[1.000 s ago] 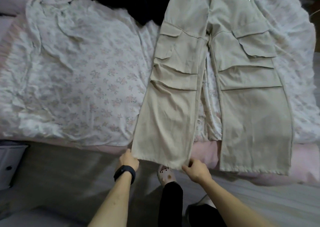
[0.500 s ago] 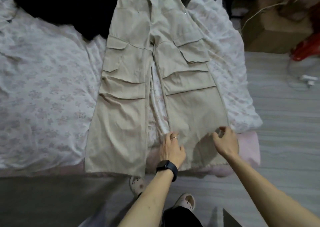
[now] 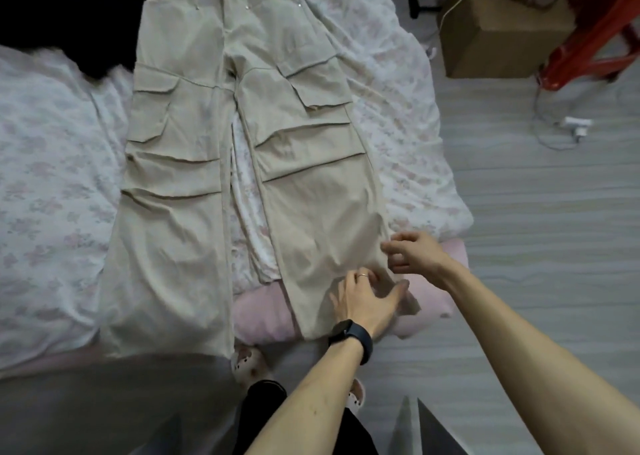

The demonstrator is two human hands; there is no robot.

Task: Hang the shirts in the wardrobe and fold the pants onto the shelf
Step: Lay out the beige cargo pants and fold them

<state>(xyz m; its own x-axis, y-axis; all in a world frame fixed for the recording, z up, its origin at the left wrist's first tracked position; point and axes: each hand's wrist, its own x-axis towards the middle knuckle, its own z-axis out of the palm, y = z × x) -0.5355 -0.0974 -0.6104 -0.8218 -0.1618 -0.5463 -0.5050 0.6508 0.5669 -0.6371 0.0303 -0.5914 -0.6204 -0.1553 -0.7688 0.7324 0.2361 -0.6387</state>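
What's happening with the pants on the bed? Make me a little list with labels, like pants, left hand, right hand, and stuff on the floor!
Pants: beige cargo pants, spread flat on the flowery bedsheet, not yet folded
Left hand: palm down on one leg, near its hem
Right hand: at that leg's outer edge; grip unclear
Floor: cardboard box, white charger

arms outstretched, left hand (image 3: 367, 300) palm down, thumb splayed, right hand (image 3: 415, 254) loosely curled beside it
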